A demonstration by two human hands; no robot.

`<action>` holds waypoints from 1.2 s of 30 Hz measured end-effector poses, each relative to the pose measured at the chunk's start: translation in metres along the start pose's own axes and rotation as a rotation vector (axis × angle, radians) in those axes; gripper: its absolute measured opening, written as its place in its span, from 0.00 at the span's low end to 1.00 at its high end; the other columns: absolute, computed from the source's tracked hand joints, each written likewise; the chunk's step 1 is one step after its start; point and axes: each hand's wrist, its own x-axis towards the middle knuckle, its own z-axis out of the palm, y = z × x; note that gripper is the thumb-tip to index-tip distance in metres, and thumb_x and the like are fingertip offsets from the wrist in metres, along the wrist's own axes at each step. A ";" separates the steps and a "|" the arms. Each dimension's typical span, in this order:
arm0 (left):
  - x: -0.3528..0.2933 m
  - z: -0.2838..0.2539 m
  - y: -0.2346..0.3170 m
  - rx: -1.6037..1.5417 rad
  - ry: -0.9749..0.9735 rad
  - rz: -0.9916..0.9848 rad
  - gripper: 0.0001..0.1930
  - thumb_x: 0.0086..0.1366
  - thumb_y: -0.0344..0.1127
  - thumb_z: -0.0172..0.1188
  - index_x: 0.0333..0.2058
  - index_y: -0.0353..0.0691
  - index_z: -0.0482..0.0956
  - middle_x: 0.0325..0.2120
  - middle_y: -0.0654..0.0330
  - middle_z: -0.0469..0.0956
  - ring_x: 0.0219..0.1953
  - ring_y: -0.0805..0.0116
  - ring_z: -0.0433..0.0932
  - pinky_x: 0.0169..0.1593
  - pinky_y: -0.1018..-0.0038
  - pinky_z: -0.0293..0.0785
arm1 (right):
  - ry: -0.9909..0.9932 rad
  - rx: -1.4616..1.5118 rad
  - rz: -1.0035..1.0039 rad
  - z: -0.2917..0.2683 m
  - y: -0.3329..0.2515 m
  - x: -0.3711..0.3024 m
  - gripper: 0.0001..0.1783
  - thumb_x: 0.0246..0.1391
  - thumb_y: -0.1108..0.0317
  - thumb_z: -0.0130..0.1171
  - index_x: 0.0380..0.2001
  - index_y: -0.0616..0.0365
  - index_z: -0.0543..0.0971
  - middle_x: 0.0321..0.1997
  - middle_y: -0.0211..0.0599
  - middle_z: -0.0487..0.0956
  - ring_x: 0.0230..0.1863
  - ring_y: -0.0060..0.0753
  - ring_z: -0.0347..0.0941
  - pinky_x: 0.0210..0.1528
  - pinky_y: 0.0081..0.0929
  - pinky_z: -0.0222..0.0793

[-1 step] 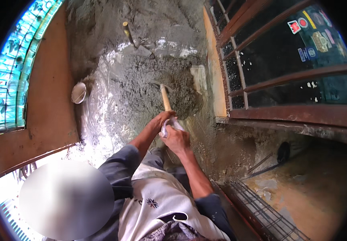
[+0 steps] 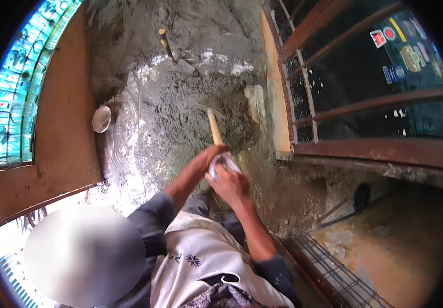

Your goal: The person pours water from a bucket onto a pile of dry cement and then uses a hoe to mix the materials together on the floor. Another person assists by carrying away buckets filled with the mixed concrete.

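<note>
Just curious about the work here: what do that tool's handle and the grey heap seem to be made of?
The handle gripped by the left hand and right hand looks like pale, bare wood, smooth and round. The grey heap looks like wet cement mortar: grainy, dull, clumped.

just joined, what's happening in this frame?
A person grips a wooden-handled hoe with both hands: left hand higher on the shaft, right hand just below it. The blade is dug into a grey wet mortar pile on the ground. A second wooden-handled tool lies at the far edge, a small white bowl at the left.
</note>
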 end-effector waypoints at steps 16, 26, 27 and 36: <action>0.123 0.045 0.052 0.391 -0.110 0.691 0.09 0.61 0.39 0.55 0.33 0.43 0.80 0.26 0.59 0.81 0.28 0.67 0.81 0.32 0.72 0.78 | 0.093 0.080 -0.006 -0.076 0.060 0.085 0.13 0.43 0.61 0.68 0.27 0.54 0.75 0.18 0.44 0.77 0.21 0.50 0.76 0.24 0.42 0.71; 0.153 0.066 0.217 -0.471 -0.594 0.210 0.24 0.68 0.57 0.47 0.47 0.41 0.74 0.36 0.54 0.79 0.35 0.61 0.80 0.43 0.65 0.78 | 0.042 -0.117 -0.080 -0.060 0.161 0.237 0.09 0.49 0.65 0.59 0.33 0.53 0.74 0.24 0.44 0.78 0.26 0.51 0.77 0.26 0.47 0.71; 0.156 0.080 0.226 -0.536 -0.531 0.268 0.24 0.68 0.56 0.47 0.47 0.41 0.74 0.37 0.55 0.79 0.37 0.62 0.79 0.45 0.64 0.76 | 0.015 -0.172 -0.081 -0.054 0.189 0.263 0.08 0.49 0.66 0.58 0.33 0.54 0.74 0.26 0.45 0.78 0.27 0.50 0.77 0.28 0.48 0.71; 0.197 0.082 0.191 -0.822 -0.026 0.372 0.22 0.69 0.54 0.46 0.48 0.44 0.74 0.45 0.59 0.77 0.49 0.62 0.74 0.54 0.58 0.67 | -0.362 0.276 0.112 -0.010 0.257 0.333 0.18 0.48 0.67 0.56 0.44 0.59 0.74 0.34 0.53 0.79 0.40 0.55 0.77 0.39 0.45 0.71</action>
